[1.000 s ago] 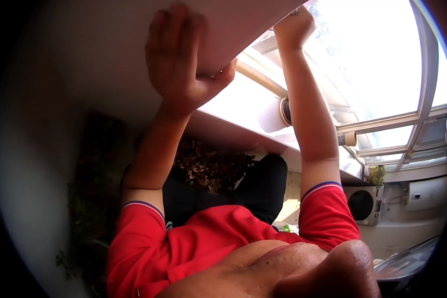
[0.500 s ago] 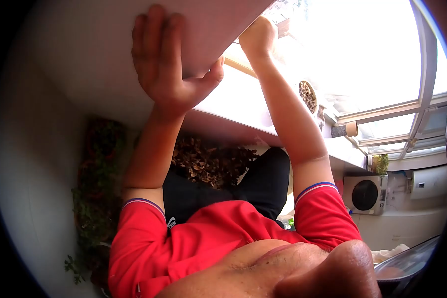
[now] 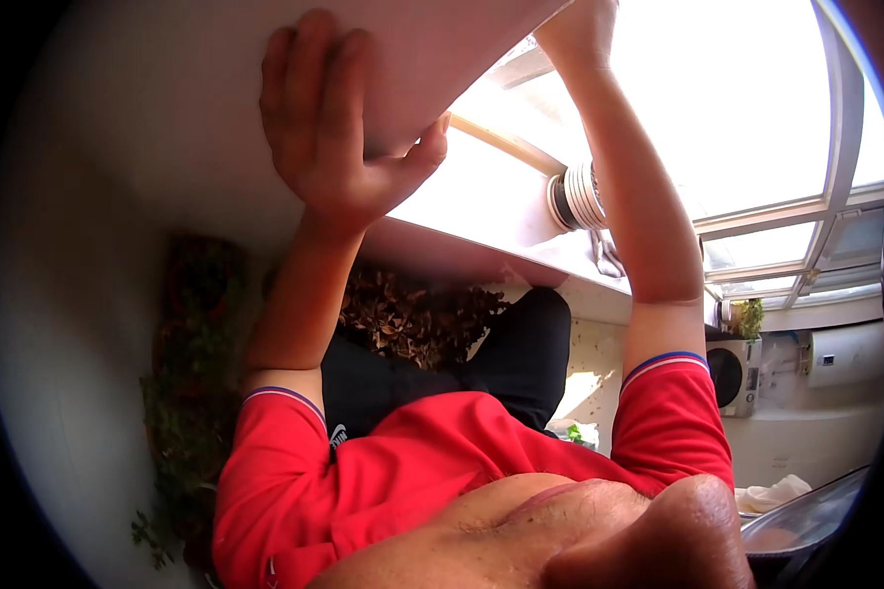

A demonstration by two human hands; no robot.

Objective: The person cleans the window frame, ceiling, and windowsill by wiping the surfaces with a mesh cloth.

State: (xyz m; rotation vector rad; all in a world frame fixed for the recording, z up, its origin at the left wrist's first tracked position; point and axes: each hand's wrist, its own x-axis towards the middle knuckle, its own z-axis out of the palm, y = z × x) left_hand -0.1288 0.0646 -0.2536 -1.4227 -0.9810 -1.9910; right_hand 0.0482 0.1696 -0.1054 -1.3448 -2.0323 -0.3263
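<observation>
My left hand lies against a large pale panel at the upper left, fingers stretched upward along its face and thumb out at its lower edge. Up at the top of the view, my right hand is beside the panel's far edge; its fingers are hidden or cut off, so what they touch cannot be made out. Beneath the right forearm, a white ribbed pot lies or tilts on the bright ledge.
Dry brown leaves are below the ledge, near my knees. Green plants line the left wall. Windows fill the upper right. Farther back are a small potted plant, a front-loading machine and a white wall unit.
My right hand has moved up and right since the middle frame, after first coming down and left. My left hand shifted slightly left early on, then stayed on the panel.
</observation>
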